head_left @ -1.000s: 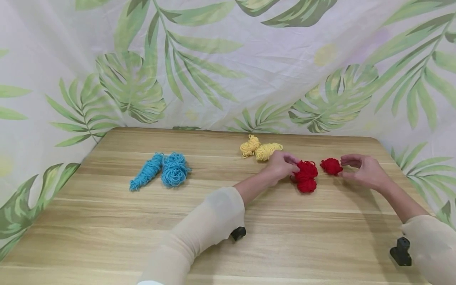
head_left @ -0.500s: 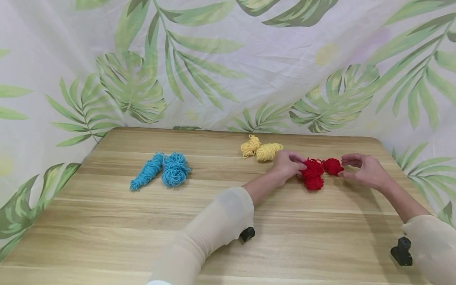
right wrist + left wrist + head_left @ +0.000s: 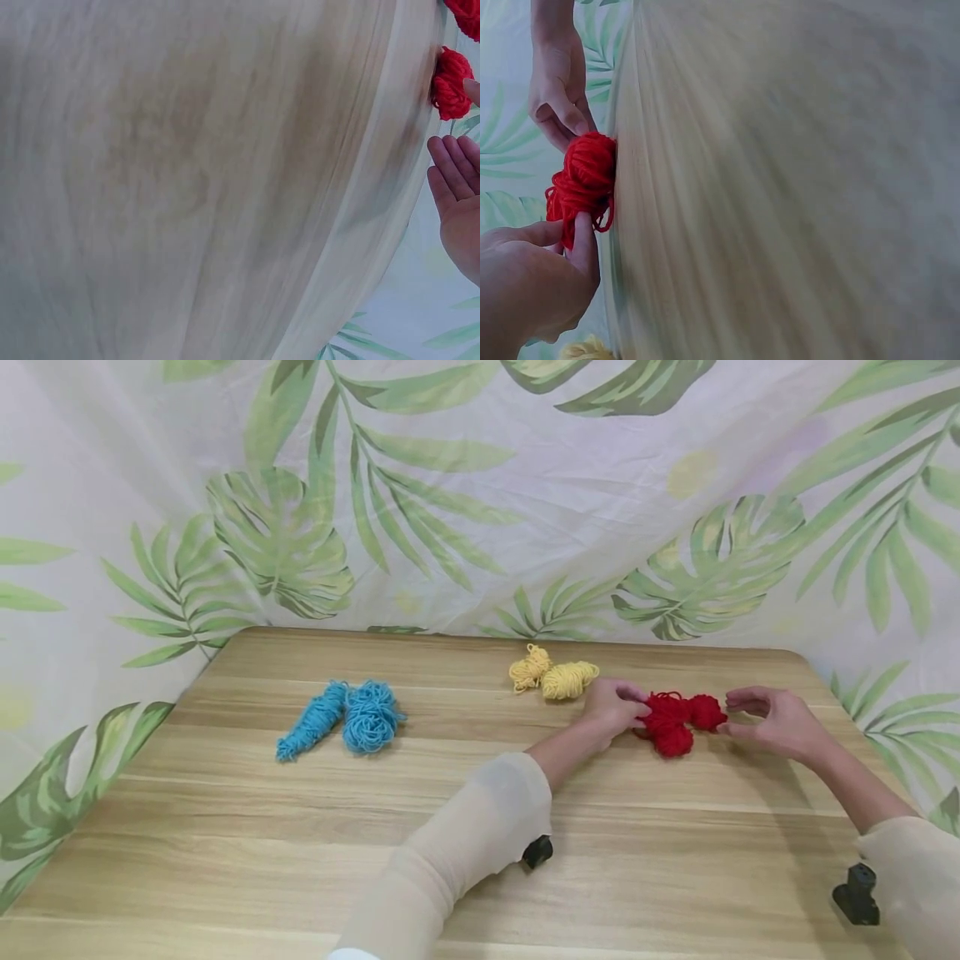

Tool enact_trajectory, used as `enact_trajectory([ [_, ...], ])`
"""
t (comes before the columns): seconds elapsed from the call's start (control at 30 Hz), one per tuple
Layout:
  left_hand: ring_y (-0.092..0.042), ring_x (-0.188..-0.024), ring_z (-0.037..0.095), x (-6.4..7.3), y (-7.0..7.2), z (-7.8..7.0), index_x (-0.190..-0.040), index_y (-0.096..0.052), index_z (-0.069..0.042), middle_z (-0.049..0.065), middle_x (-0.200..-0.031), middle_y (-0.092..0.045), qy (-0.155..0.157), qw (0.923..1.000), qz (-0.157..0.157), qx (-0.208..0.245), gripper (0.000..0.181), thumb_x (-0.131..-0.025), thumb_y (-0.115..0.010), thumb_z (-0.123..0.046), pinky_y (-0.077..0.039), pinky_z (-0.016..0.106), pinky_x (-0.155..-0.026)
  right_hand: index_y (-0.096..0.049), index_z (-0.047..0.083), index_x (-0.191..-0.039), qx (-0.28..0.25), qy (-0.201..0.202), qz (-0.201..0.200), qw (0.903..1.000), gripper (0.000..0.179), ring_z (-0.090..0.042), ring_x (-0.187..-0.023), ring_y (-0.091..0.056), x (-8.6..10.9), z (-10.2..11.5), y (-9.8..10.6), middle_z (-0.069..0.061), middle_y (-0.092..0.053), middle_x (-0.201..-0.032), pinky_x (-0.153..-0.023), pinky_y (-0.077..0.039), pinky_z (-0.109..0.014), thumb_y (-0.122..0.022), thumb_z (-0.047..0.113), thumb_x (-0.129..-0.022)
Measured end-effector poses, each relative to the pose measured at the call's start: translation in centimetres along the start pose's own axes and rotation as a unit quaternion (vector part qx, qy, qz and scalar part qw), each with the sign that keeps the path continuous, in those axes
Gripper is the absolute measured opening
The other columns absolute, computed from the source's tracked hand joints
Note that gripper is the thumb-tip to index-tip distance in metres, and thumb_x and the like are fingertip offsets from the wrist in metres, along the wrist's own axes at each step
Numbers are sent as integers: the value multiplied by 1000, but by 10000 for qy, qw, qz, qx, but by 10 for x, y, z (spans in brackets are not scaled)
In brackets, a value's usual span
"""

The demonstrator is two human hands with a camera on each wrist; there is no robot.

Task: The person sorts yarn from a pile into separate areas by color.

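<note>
On the right side of the table, red yarn bundles (image 3: 666,717) lie bunched together, the rightmost a small red ball of yarn (image 3: 705,713). My left hand (image 3: 613,710) pinches the left end of the red yarn between thumb and fingers; the left wrist view shows the thumb over the red strands (image 3: 585,176). From the other side, my right hand (image 3: 780,722) reaches in with fingertips right at the small ball. Its fingers look straight and the palm faces the yarn in the right wrist view, where the red yarn (image 3: 452,84) sits just beyond them.
Two yellow yarn bundles (image 3: 567,681) lie behind my left hand. Two blue yarn bundles (image 3: 372,717) rest on the left half of the wooden table (image 3: 315,843). A leaf-patterned cloth (image 3: 450,510) hangs behind the table's back edge.
My left hand has slid rightward with its red yarn, closing the gap to the small red ball, so the red bundles now sit together. The right hand has hardly moved.
</note>
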State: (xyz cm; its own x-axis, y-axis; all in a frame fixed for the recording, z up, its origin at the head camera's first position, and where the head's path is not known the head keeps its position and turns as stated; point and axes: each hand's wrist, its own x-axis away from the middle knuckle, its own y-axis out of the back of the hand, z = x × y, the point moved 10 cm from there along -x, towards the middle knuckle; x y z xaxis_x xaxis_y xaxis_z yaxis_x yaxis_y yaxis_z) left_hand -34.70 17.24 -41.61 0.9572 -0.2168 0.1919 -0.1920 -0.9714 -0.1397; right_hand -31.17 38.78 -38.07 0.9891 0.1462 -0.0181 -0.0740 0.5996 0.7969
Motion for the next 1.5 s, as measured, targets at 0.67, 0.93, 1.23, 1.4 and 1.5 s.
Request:
enact_trajectory([
  [0.67, -68, -78, 25, 0, -12, 1, -88, -69, 11, 8, -81, -61, 101, 9994, -267, 205, 13, -87, -63, 23, -63, 41, -79, -58, -18, -130, -116, 54, -95, 9999, 55, 20, -95, -51, -1, -2, 5, -35, -65, -126, -81, -43, -3, -80, 13, -90],
  [0.93, -72, -87, 29, 0, -15, 1, -91, -70, 12, 7, -84, -61, 101, 9999, -97, 74, 12, -88, -63, 22, -63, 41, -82, -58, -17, -132, -66, -22, -25, 10000, 56, 7, -101, -61, 0, -3, 4, -34, -65, -127, -80, -44, -4, -80, 14, -91],
  [1.23, -71, -83, 24, -1, -12, -3, -101, -73, 11, 8, -88, -66, -56, 9962, 290, -816, 11, -91, -69, 13, -62, 34, -81, -57, -17, -132, -93, 12, -11, 10000, 58, 18, -97, -52, 0, -3, 4, -34, -64, -128, -81, -44, -4, -80, 16, -90],
  [1.4, -73, -93, 29, -1, -5, -7, -108, -72, 10, 11, -95, -68, -242, 9907, 524, -1236, 17, -92, -69, 10, -62, 29, -79, -59, -15, -132, -75, 30, -21, 10000, 59, 22, -95, -50, 2, -2, 6, -33, -66, -126, -81, -43, -3, -81, 19, -89],
  [1.5, -71, -86, 21, 0, 2, -11, -113, -72, 8, 8, -96, -68, -400, 9828, 577, -1709, 21, -92, -71, 6, -58, 21, -74, -60, -15, -131, -34, 61, -37, 10000, 58, 20, -95, -51, 2, -2, 7, -32, -66, -125, -80, -43, -3, -81, 18, -89],
])
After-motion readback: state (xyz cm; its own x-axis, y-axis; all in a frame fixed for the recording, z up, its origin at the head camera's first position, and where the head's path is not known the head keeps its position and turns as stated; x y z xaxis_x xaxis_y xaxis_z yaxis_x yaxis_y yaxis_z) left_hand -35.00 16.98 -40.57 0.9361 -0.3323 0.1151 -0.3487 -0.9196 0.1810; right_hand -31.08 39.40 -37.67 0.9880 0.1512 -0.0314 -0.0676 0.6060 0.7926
